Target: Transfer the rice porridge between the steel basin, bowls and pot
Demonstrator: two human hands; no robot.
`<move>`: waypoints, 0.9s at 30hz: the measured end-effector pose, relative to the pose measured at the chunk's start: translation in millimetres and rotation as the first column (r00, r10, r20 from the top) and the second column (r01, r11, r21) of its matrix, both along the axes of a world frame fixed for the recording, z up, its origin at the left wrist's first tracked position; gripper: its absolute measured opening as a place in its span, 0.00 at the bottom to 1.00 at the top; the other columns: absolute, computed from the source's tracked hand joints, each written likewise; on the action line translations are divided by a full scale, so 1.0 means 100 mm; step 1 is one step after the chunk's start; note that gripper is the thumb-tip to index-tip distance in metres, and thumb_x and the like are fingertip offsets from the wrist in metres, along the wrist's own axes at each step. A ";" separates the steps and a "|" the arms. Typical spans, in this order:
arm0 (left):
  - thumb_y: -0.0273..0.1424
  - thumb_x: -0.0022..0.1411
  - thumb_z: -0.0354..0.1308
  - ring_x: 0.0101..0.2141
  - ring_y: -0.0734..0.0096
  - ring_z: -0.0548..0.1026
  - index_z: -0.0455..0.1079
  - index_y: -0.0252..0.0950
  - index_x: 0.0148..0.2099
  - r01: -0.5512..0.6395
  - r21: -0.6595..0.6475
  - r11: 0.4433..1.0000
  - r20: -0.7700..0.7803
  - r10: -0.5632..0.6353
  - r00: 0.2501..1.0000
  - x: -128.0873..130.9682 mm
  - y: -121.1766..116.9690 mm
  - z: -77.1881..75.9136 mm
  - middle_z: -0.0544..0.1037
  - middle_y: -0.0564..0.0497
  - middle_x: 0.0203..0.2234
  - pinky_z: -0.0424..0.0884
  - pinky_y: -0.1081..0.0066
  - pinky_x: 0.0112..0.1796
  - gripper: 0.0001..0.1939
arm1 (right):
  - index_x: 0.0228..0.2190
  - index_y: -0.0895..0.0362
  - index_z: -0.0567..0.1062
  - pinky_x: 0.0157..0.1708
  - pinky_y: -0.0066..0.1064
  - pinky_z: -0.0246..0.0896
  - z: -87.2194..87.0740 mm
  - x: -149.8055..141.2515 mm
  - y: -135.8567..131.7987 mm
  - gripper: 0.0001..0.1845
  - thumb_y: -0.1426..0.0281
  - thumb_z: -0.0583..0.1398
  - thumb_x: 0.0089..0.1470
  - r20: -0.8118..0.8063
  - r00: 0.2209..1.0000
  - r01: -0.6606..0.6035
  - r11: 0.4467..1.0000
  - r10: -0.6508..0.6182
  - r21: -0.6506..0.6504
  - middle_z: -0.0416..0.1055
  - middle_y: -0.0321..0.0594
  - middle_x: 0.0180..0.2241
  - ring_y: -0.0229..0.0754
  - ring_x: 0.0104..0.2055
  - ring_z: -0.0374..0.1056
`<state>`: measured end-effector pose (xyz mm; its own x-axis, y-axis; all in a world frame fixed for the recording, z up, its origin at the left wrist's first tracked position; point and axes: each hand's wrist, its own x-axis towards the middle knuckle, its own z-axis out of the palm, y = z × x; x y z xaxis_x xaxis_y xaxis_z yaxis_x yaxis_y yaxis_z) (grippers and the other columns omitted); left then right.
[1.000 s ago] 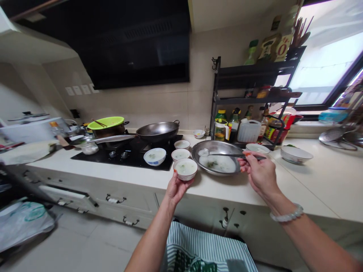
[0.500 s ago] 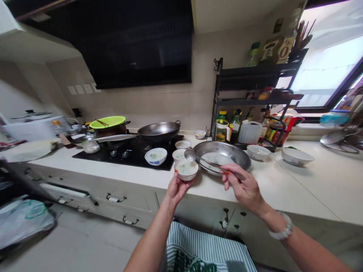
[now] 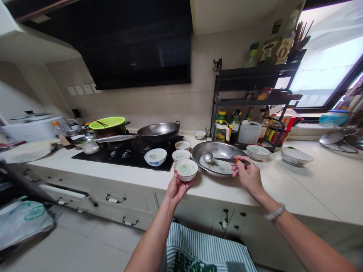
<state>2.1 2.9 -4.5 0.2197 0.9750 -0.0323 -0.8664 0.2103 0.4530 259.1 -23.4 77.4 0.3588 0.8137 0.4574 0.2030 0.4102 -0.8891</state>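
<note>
My left hand (image 3: 178, 189) grips a small white bowl (image 3: 186, 170) from below at the counter's front edge. Pale soup with green bits fills that bowl. In my right hand (image 3: 247, 173) is the handle of a metal ladle (image 3: 208, 157), its head over a wide steel basin (image 3: 244, 152). Whitish soup with darker bits lies in the basin. Just behind the held bowl are two similar filled bowls, a nearer bowl (image 3: 180, 155) and a farther bowl (image 3: 183, 145). A blue-patterned bowl (image 3: 155, 156) of soup sits to their left, on the hob's edge.
Behind the bowls, a wok (image 3: 159, 131) and a pot under a green colander (image 3: 107, 122) stand on the black hob (image 3: 124, 158). Right of the basin are a bowl (image 3: 258, 152) and a shallow bowl (image 3: 297, 156). A black rack (image 3: 258, 102) holds bottles behind them.
My right hand has moved right with the ladle. Its head has gone from the rim of the held bowl to over the basin. My left hand stays on the bowl.
</note>
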 end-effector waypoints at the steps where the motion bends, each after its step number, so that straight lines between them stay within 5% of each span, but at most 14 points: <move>1: 0.38 0.61 0.58 0.58 0.47 0.62 0.58 0.41 0.62 0.000 0.002 1.000 0.001 0.000 1.000 0.00 0.00 0.00 0.62 0.41 0.61 0.67 0.48 0.52 0.28 | 0.34 0.55 0.72 0.19 0.31 0.64 -0.04 0.04 0.04 0.16 0.56 0.61 0.48 0.033 0.999 0.018 1.000 -0.017 -0.018 0.68 0.33 0.16 0.39 0.16 0.67; 6: 0.38 0.60 0.58 0.58 0.47 0.63 0.57 0.42 0.62 0.002 0.019 1.000 -0.001 -0.002 1.000 0.00 -0.01 0.00 0.63 0.40 0.61 0.66 0.47 0.52 0.29 | 0.33 0.55 0.74 0.19 0.32 0.63 -0.15 0.09 0.13 0.15 0.57 0.60 0.47 0.153 0.986 0.070 0.997 -0.063 -0.041 0.71 0.35 0.18 0.40 0.16 0.67; 15: 0.39 0.60 0.58 0.57 0.48 0.64 0.56 0.43 0.63 0.004 0.021 1.000 0.004 -0.004 1.000 -0.02 -0.01 -0.01 0.62 0.41 0.61 0.67 0.47 0.51 0.30 | 0.31 0.56 0.69 0.16 0.31 0.64 -0.16 0.04 0.16 0.19 0.55 0.63 0.44 -0.152 0.986 0.050 0.994 -0.064 -0.098 0.69 0.36 0.16 0.42 0.18 0.68; 27: 0.39 0.61 0.57 0.57 0.48 0.64 0.56 0.43 0.63 0.006 0.040 0.999 -0.002 -0.006 1.000 -0.03 -0.01 -0.02 0.62 0.41 0.61 0.67 0.48 0.52 0.30 | 0.31 0.58 0.70 0.13 0.28 0.64 -0.11 0.10 0.08 0.20 0.57 0.65 0.42 -0.235 0.969 0.061 0.997 -0.072 -0.057 0.69 0.35 0.17 0.39 0.18 0.67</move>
